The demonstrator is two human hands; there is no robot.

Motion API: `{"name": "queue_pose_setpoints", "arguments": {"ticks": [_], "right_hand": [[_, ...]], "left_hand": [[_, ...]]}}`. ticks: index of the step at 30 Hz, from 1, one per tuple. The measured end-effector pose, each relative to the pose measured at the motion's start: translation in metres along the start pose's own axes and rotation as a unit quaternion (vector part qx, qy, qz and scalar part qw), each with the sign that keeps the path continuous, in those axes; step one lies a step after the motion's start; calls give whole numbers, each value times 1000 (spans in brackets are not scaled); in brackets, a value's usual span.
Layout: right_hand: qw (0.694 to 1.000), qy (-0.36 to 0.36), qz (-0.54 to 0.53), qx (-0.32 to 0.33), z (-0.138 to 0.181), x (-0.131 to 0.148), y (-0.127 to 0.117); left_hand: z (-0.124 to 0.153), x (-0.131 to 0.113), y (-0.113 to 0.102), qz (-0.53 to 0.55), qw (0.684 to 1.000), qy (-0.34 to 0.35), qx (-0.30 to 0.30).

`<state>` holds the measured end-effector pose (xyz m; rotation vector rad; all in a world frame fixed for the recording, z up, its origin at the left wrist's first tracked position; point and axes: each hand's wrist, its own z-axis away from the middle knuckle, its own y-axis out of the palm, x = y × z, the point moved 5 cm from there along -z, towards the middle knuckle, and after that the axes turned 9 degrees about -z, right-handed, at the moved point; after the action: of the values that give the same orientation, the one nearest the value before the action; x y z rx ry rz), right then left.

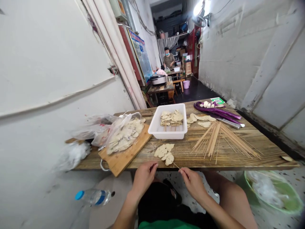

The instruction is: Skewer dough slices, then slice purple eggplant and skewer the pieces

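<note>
My right hand (192,182) pinches the end of a thin wooden skewer (176,165) at the table's front edge. The skewer's other end runs into a pale, thin slice (169,159) with an uneven outline. Several similar slices (162,150) lie just beyond it on the wood. Left of the skewer, my left hand (145,176) is closed, thumb and forefinger together; whether something tiny is between them is hidden. Behind the loose slices stands a white plastic tub (167,135) holding skewered slices (171,117). A fan of bare skewers (215,140) lies to the right.
At left, a clear bag of pale slices (126,133) rests on a wooden cutting board (121,163). Long purple eggplants (220,113) and a knife (231,122) lie back right. A water bottle (95,196) and green bin (271,194) flank me. A person (168,59) stands far back.
</note>
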<state>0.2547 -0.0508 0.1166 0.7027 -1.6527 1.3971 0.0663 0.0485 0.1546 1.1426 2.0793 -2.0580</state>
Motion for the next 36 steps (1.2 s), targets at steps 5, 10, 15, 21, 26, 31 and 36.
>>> {"name": "queue_pose_setpoints", "arguments": {"ticks": [5, 10, 15, 21, 26, 31, 36], "right_hand": [[997, -16, -56, -40, 11, 11, -10], [990, -62, -40, -118, 40, 5, -37], [983, -48, -33, -176, 65, -14, -57], [974, 11, -62, -218, 88, -13, -82], [973, -17, -32, -230, 47, 13, -121], [976, -46, 126, -174, -62, 49, -127], [957, 45, 262, -118, -163, 76, -88]], "left_hand": [[-16, 19, -7, -35, 998, -46, -27], [-54, 18, 11, -77, 996, -47, 8], [-78, -4, 42, -65, 997, -12, 30], [-84, -13, 56, -69, 996, 27, -47], [-79, 12, 58, -65, 987, 38, -143], [-75, 23, 61, -59, 984, 16, -164], [-77, 21, 61, -56, 985, 25, -161]]}}
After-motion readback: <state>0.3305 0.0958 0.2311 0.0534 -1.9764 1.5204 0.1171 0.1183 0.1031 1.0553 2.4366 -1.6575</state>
